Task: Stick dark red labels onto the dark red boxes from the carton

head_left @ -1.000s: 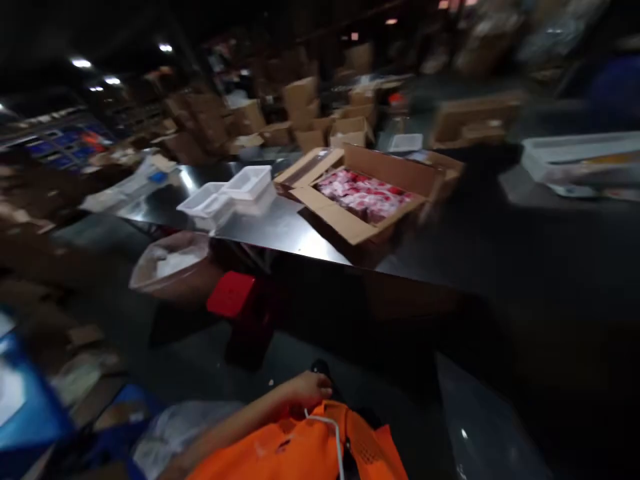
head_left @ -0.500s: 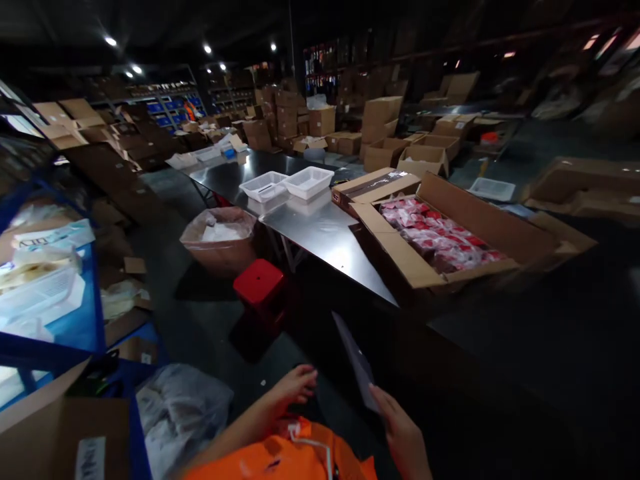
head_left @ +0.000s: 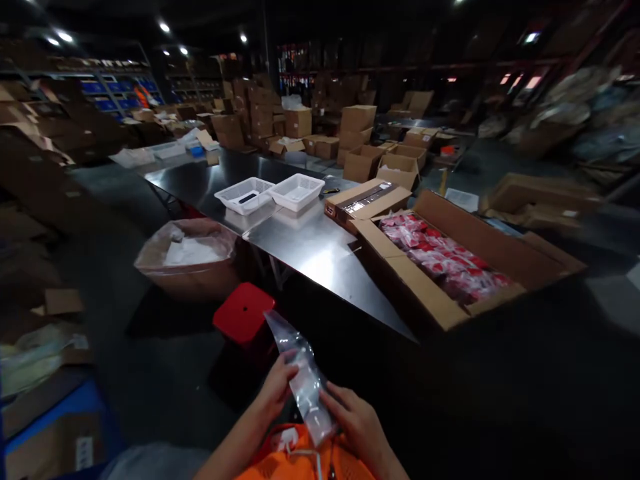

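A clear plastic bag, long and shiny, is held in front of my orange top. My left hand grips its left edge, thumb on the upper face. On the other side my right hand has hold of the right edge, lower down. Something pale shows through the plastic, but I cannot make out what it is. Just beyond the bag's far tip stands a red stool.
A metal table carries two white baskets, a closed carton and an open carton of red packets in clear wrapping. A lined bin stands left of the stool. Stacked boxes fill the background.
The view has swung right. My left hand, empty before, has come onto the bag. The bag was edge-on in my right hand and now lies flatter between both hands.
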Motion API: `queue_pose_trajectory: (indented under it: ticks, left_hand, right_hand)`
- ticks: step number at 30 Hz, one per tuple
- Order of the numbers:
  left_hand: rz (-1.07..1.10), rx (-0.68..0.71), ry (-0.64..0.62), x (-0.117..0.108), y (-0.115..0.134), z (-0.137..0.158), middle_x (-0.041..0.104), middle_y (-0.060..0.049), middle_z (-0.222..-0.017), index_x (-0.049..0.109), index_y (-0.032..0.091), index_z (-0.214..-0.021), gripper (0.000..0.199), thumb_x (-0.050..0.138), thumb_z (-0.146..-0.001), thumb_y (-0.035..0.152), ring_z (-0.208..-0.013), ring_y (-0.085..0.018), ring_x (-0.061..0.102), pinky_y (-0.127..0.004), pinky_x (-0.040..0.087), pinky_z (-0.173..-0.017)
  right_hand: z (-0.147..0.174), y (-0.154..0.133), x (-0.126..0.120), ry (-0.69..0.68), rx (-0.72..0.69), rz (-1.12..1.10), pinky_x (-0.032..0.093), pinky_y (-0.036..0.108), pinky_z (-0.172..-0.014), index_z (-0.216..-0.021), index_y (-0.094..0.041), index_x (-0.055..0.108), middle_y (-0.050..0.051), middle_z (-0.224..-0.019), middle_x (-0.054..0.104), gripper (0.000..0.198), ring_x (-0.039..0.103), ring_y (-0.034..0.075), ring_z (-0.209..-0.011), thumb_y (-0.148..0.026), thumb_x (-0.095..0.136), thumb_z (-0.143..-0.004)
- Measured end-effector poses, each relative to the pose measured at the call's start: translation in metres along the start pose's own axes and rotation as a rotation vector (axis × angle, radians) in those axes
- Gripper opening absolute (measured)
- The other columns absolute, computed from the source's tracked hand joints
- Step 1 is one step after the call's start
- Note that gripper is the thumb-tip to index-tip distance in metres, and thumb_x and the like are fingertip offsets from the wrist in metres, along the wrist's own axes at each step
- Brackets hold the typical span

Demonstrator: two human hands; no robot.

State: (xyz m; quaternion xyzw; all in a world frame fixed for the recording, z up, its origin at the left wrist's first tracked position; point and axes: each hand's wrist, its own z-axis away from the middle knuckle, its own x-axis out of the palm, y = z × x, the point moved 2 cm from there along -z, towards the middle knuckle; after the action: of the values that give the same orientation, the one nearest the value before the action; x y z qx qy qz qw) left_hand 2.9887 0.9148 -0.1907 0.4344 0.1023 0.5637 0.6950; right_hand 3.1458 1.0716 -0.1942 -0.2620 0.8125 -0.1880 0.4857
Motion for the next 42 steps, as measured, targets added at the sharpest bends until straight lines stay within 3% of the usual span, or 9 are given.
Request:
queue_pose_trajectory:
  ticks: [5, 9, 14, 20, 24, 28, 32, 36, 42]
  left_hand:
    - [-0.073, -0.106, -0.134, 0.019, 0.033, -0.019, 0.073, -0.003, -0.083, 0.063, 0.025, -0.102, 0.063, 0.092, -0.051, 0.045, -0.078, -0.023, 0.073, -0.034, 0.055, -0.073]
    - [-0.190, -0.143, -0.286, 0.048, 0.032, -0.031, 0.078, -0.013, -0.108, 0.070, 0.022, -0.110, 0.074, 0.090, -0.052, 0.064, -0.104, -0.030, 0.073, -0.040, 0.053, -0.095]
    - [-0.358, -0.181, -0.298, 0.074, 0.005, -0.035, 0.078, -0.014, -0.110, 0.075, 0.019, -0.108, 0.069, 0.091, -0.051, 0.055, -0.114, -0.034, 0.069, -0.046, 0.046, -0.105]
    - [-0.449, -0.044, -0.222, 0.103, -0.026, -0.031, 0.076, -0.012, -0.111, 0.076, 0.020, -0.098, 0.041, 0.089, -0.061, 0.033, -0.116, -0.028, 0.066, -0.040, 0.044, -0.107]
    - [-0.464, -0.061, -0.168, 0.129, -0.043, -0.012, 0.070, -0.011, -0.124, 0.067, 0.022, -0.111, 0.047, 0.085, -0.068, 0.020, -0.114, -0.023, 0.067, -0.037, 0.048, -0.103]
    - [-0.335, -0.163, -0.167, 0.153, -0.061, 0.010, 0.072, -0.010, -0.115, 0.055, 0.024, -0.118, 0.052, 0.079, -0.073, 0.014, -0.097, -0.019, 0.073, -0.034, 0.054, -0.091]
    - [-0.335, -0.185, -0.291, 0.168, -0.075, 0.025, 0.076, -0.007, -0.105, 0.058, 0.023, -0.115, 0.050, 0.083, -0.072, 0.023, -0.089, -0.019, 0.075, -0.033, 0.055, -0.087]
    - [-0.445, -0.145, -0.375, 0.171, -0.086, 0.034, 0.078, -0.007, -0.096, 0.066, 0.019, -0.105, 0.048, 0.089, -0.065, 0.034, -0.087, -0.019, 0.075, -0.032, 0.054, -0.087]
    - [-0.542, -0.193, -0.402, 0.183, -0.102, 0.050, 0.078, -0.005, -0.088, 0.071, 0.018, -0.097, 0.043, 0.090, -0.060, 0.029, -0.087, -0.018, 0.075, -0.028, 0.055, -0.083]
  right_hand:
    - [0.011, 0.014, 0.005, 0.090, 0.293, -0.200, 0.065, 0.043, -0.087, -0.138, -0.060, 0.057, -0.003, -0.133, 0.070, 0.060, 0.074, 0.032, -0.110, -0.048, 0.072, -0.082]
    - [0.050, 0.026, -0.001, 0.422, 0.759, -0.446, 0.068, 0.046, -0.082, -0.123, -0.042, 0.076, 0.005, -0.122, 0.076, 0.037, 0.077, 0.033, -0.100, -0.052, 0.065, -0.089]
    - [0.095, 0.014, -0.022, 0.888, 1.189, -0.512, 0.068, 0.041, -0.058, -0.117, -0.024, 0.075, 0.013, -0.113, 0.078, 0.053, 0.079, 0.032, -0.085, -0.066, 0.067, -0.086]
    - [0.134, 0.004, -0.062, 1.216, 1.158, -0.605, 0.068, 0.035, -0.059, -0.128, -0.022, 0.063, 0.013, -0.115, 0.077, 0.063, 0.079, 0.025, -0.086, -0.064, 0.072, -0.082]
    - [0.167, 0.006, -0.091, 1.350, 1.141, -0.643, 0.066, 0.029, -0.053, -0.128, -0.023, 0.059, 0.010, -0.113, 0.078, 0.062, 0.078, 0.022, -0.085, -0.059, 0.075, -0.080]
    - [0.195, 0.005, -0.128, 1.328, 1.115, -0.740, 0.061, 0.025, -0.047, -0.125, -0.024, 0.060, 0.008, -0.109, 0.078, 0.062, 0.077, 0.021, -0.079, -0.055, 0.079, -0.075]
    - [0.222, -0.002, -0.157, 1.278, 1.095, -0.827, 0.058, 0.022, -0.044, -0.123, -0.024, 0.061, 0.006, -0.105, 0.079, 0.058, 0.076, 0.019, -0.075, -0.048, 0.082, -0.074]
    - [0.249, -0.014, -0.171, 1.263, 1.079, -0.874, 0.057, 0.021, -0.043, -0.123, -0.023, 0.061, 0.005, -0.103, 0.079, 0.056, 0.076, 0.018, -0.074, -0.042, 0.082, -0.075]
    - [0.289, -0.035, -0.175, 1.330, 1.043, -0.834, 0.055, 0.021, -0.043, -0.122, -0.024, 0.063, 0.005, -0.104, 0.078, 0.048, 0.075, 0.018, -0.074, -0.040, 0.078, -0.079]
